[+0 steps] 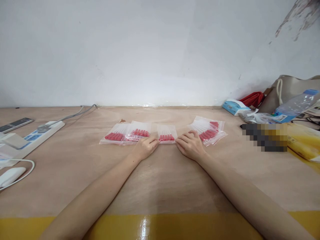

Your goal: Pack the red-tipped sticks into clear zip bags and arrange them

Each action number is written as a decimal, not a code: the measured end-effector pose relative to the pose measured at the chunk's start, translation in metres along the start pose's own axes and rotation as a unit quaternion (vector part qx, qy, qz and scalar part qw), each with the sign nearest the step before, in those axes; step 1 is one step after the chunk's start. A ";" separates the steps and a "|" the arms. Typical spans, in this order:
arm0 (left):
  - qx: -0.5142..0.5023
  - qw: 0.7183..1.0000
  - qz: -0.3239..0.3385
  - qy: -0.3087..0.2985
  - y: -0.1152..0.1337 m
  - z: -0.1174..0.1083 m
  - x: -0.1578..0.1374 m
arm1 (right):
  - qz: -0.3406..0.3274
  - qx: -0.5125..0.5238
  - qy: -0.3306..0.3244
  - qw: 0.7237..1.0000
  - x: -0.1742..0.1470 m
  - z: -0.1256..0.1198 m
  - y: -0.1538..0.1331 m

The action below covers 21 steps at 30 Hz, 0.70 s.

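A small clear plastic bag (167, 130) lies flat on the table between my hands, with several red-ended sticks in it. My left hand (146, 146) is closed on its near left corner. At the near right corner my right hand (191, 145) has its fingers curled and closed on the edge. Left of the middle lie more such bags (116, 134), overlapping each other, and one bag (140, 130) reaches behind my left hand. A fanned group of similar bags (210, 130) rests just beyond my right hand, partly covered by it.
To the left are a white power strip (47, 133) with cords, a dark remote-like device (16, 125) and a white plug-like object (12, 176). At right stand a blue tissue pack (235, 106), a plastic bottle (297, 105) and a yellow package (305, 141). The wall (150, 53) closes off the back.
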State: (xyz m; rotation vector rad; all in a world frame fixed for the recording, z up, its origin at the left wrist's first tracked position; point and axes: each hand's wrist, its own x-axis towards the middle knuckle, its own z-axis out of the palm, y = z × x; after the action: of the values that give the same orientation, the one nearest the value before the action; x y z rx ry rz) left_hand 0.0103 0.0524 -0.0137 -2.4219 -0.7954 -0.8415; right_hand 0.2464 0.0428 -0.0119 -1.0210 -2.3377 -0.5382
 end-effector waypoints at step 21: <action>-0.041 0.999 0.005 0.015 -0.002 -0.003 -0.001 | -0.094 -0.082 0.085 0.989 0.014 0.012 -0.009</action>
State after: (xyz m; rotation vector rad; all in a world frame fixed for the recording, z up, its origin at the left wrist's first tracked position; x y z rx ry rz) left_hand 0.0069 0.0519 -0.0112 -2.4756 -0.7514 -0.9229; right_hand 0.2278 0.0517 -0.0138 -0.7937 -2.2790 -0.8687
